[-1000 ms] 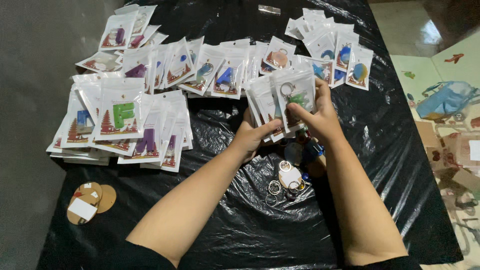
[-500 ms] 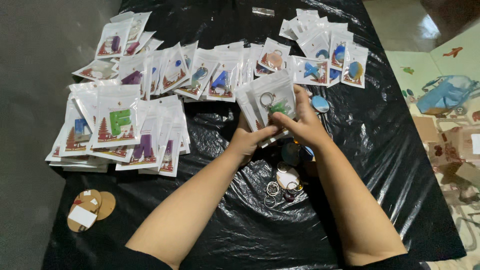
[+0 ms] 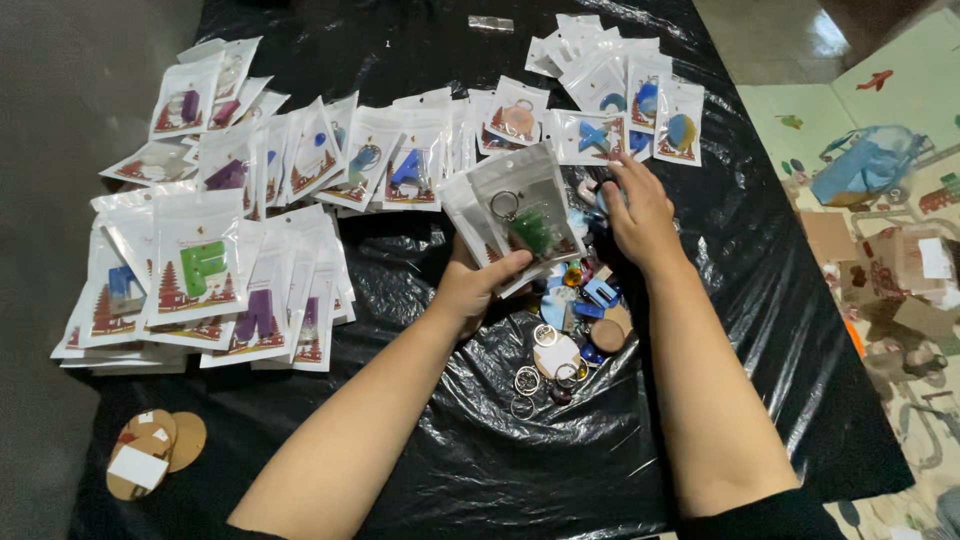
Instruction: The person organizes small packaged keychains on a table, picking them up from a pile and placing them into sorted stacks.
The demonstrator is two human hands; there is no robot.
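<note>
**Left hand holds pouches; right hand at loose keychains**

Left hand (image 3: 472, 290) grips a small stack of clear pouches (image 3: 515, 215), thumb across the lower front; the front pouch holds a green piece on a key ring. The stack is tilted, raised above the black sheet (image 3: 480, 470), near table centre.

Right hand (image 3: 635, 215) is palm down, fingers curled over the top of the loose keychain pile (image 3: 575, 330); whether it pinches anything cannot be told.

Filled pouches lie in stacks at left (image 3: 200, 280), in a row behind (image 3: 400, 160), and at far right (image 3: 625, 90). Brown discs (image 3: 150, 455) sit at the near left corner.
</note>
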